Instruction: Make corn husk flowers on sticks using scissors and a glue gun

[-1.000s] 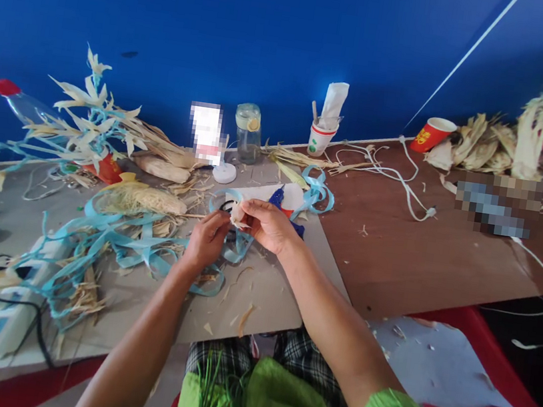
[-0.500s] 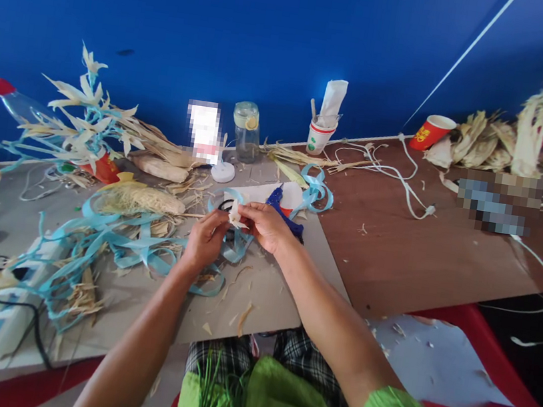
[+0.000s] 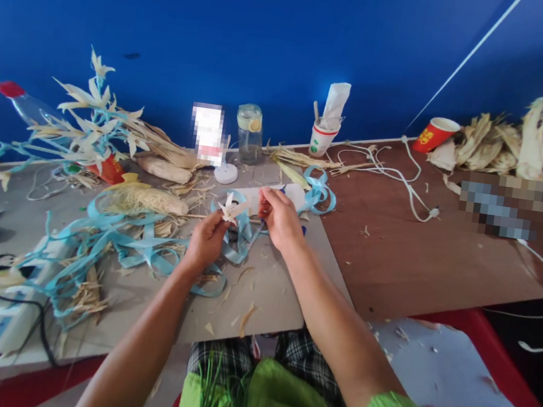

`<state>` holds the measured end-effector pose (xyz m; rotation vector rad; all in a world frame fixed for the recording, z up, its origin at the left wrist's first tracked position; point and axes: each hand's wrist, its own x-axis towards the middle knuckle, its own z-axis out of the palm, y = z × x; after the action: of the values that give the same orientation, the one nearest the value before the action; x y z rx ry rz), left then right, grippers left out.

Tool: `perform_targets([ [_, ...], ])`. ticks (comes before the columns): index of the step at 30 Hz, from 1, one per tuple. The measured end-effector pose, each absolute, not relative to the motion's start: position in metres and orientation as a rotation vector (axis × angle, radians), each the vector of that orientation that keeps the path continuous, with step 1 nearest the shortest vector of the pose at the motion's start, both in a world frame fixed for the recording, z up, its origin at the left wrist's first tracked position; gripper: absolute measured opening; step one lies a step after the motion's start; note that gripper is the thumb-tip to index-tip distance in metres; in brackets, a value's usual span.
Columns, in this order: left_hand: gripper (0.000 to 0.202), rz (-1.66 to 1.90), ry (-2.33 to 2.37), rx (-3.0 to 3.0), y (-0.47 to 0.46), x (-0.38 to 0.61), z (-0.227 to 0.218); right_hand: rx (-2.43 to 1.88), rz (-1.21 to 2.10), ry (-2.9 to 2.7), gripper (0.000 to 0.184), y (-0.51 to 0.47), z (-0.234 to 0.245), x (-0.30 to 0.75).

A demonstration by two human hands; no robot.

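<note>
Our left grip [image 3: 206,240] is pinching the pale husk flower [image 3: 230,211] low down, petals spread outward and up. Flower's held above the grey part of the bench [image 3: 255,319], in front of us. Our right grip [image 3: 281,222] sits just right of it, apart from the flower, thumb and fingers drawn together; we can't tell if anything is between them. Light blue ribbon [image 3: 235,252] runs below and between our two grips. White sheet [image 3: 296,197] lies just past the right one.

Left side: a tangle of the same blue strip [image 3: 150,235], beside a yellowish netted bundle [image 3: 151,200]. Back edge by the wall: glass jar [image 3: 249,140], white cup [image 3: 321,142] with a stick and packet in it. Farther right, red cup [image 3: 435,137], tilted, next to dry husks [image 3: 482,142].
</note>
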<state>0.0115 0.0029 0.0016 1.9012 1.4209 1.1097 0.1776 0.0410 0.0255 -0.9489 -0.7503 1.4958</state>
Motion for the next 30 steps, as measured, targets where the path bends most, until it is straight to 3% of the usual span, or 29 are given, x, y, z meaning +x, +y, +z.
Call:
perform_targets([
  [4,0.018,1.093,1.437,1.956,0.004,0.011,-0.001,-0.89,1.21,-1.106,0.034,0.033,0.036,0.183],
  [10,0.012,1.066,1.461,2.118,0.005,0.012,0.0,-0.885,0.984,-1.503,0.017,0.022,0.043,0.174],
  [21,0.014,1.047,1.342,2.198,0.003,0.012,0.001,-0.903,1.767,-1.056,0.022,0.031,0.027,0.171],
  [30,0.017,0.94,1.374,2.086,0.001,0.011,0.0,-0.984,1.825,-1.008,0.026,0.036,0.021,0.17],
])
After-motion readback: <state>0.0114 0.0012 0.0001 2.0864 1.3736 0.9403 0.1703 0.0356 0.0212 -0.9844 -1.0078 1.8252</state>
